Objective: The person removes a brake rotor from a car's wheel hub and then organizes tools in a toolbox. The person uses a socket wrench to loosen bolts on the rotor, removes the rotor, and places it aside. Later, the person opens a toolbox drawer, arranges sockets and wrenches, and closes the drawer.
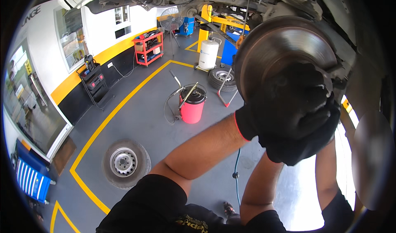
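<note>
The round metal brake disc (pixel 284 45), with brown rust at its edge, hangs under a raised vehicle at the upper right. In front of its lower part, my left hand (pixel 280 96), in a black glove with a red cuff edge, is closed with bent fingers. Below and against it is my right hand (pixel 299 144), also black-gloved and closed. The gloves overlap and cover whatever they grip. Another forearm (pixel 327 173), with a black sleeve, rises at the right, apparently a co-worker's; its hand is hidden behind the gloves.
A wheel (pixel 123 162) lies on the grey floor at left. Beyond stand a pink drum with a pump (pixel 192 111), a white tank (pixel 208 54), another tyre (pixel 222 79) and a red tool cart (pixel 147 47). A blue hose (pixel 236 167) hangs below the hands. Vehicle underbody (pixel 222 0) spans overhead.
</note>
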Demonstrator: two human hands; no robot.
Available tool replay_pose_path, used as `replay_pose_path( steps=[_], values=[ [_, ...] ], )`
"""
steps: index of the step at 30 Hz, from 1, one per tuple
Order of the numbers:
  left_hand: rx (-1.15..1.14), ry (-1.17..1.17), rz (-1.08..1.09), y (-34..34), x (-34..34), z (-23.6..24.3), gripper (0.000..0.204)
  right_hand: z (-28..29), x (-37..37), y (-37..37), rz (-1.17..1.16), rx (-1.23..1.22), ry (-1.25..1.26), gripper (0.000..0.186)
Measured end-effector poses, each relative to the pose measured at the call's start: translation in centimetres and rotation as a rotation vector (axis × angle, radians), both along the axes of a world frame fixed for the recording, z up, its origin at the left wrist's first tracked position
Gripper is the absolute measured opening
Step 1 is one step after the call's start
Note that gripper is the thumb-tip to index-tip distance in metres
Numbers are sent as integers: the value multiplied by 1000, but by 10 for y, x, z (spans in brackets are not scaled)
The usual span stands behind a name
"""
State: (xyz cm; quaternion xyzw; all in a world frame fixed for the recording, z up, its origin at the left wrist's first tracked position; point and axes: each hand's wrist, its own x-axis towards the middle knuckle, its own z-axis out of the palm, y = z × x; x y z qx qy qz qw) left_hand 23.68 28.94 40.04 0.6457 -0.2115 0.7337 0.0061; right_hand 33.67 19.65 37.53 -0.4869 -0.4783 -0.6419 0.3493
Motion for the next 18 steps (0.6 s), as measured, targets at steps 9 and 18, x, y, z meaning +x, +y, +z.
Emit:
replay_pose_path(
  steps=[9,18],
  values=[
    [-167,-162,42,-7,0,-26,20,-6,-10,-1,118,-13,31,33],
    [-293,54,36,-16,-6,-29,23,10,20,-13,269,-156,-17,38]
  ],
)
